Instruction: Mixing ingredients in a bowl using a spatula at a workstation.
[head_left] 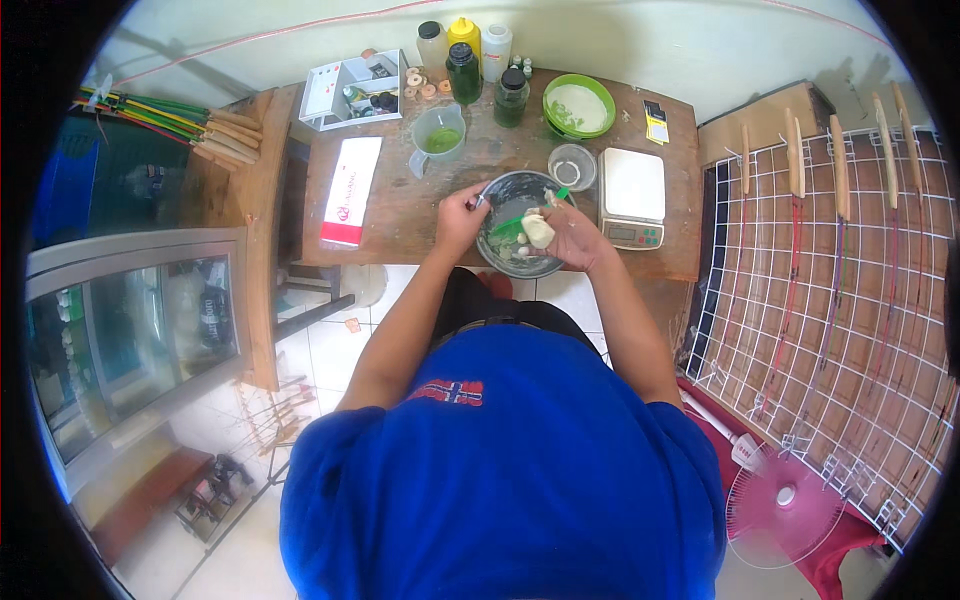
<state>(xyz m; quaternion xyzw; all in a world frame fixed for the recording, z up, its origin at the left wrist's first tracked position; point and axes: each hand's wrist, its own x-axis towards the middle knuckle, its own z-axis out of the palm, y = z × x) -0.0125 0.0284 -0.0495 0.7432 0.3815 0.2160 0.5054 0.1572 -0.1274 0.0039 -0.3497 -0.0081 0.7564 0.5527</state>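
Note:
A dark grey mixing bowl (pixel 512 186) sits at the table's front edge, with pale, crumbly bits inside. My left hand (pixel 460 222) is closed at its left rim, where something small and shiny shows by the fingertips. Over the bowl's right side, my right hand (pixel 578 238) grips a pale, dough-like lump (pixel 538 232). A green spatula (pixel 508 229) lies slantwise across the bowl, its middle hidden behind the right fingers and the lump. Just behind the right hand stands a clear round container (pixel 572 167).
Right of the bowl is a white kitchen scale (pixel 633 185). Behind stand a green bowl (pixel 580 106) of pale mixture, a measuring jug (pixel 437 138), a yellow bottle (pixel 464 33) and dark jars (pixel 511 98). A white organizer (pixel 325 97) and a red-white packet (pixel 351 190) lie left.

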